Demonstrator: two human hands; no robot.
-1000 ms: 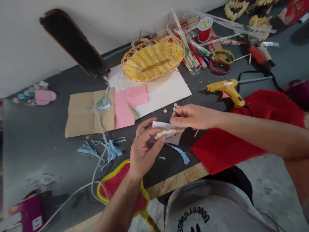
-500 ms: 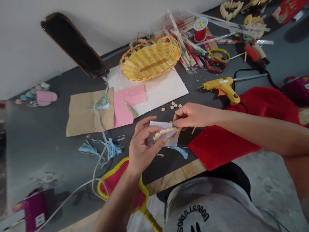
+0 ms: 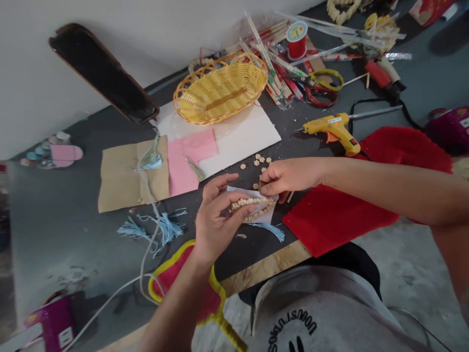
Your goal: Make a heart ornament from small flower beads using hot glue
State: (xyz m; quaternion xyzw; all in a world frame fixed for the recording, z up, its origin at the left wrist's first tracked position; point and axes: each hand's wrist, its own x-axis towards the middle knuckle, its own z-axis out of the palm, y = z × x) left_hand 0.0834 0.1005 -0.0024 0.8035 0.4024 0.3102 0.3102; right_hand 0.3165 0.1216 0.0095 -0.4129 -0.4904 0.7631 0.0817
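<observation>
A small oval ring of cream, bead-like pieces point(image 3: 245, 201) is pinched between the thumb and fingers of my left hand point(image 3: 219, 217). Behind and beneath it lies a pale sheet of paper point(image 3: 270, 215). Just off the ring's right end is my right hand point(image 3: 275, 178), its thumb and fingers pressed together; whatever they pinch is hidden. Several small flower-shaped pieces point(image 3: 257, 159) lie on the table close to those fingertips. A light blue tassel point(image 3: 273, 231) lies below the paper, and a thin stick point(image 3: 290, 196) shows beside my right hand.
A yellow glue gun point(image 3: 330, 128) and red felt point(image 3: 337, 215) lie to the right. At the back are a yellow wicker basket point(image 3: 220, 90), scissors point(image 3: 324, 88) and a red thread spool point(image 3: 296, 44). A white cable point(image 3: 146, 259) crosses the left side, past more blue tassels point(image 3: 168, 227).
My right hand has drawn slightly away from the ring's right end, towards the small flower pieces. My left hand keeps its hold on the ring. The view has shifted a little.
</observation>
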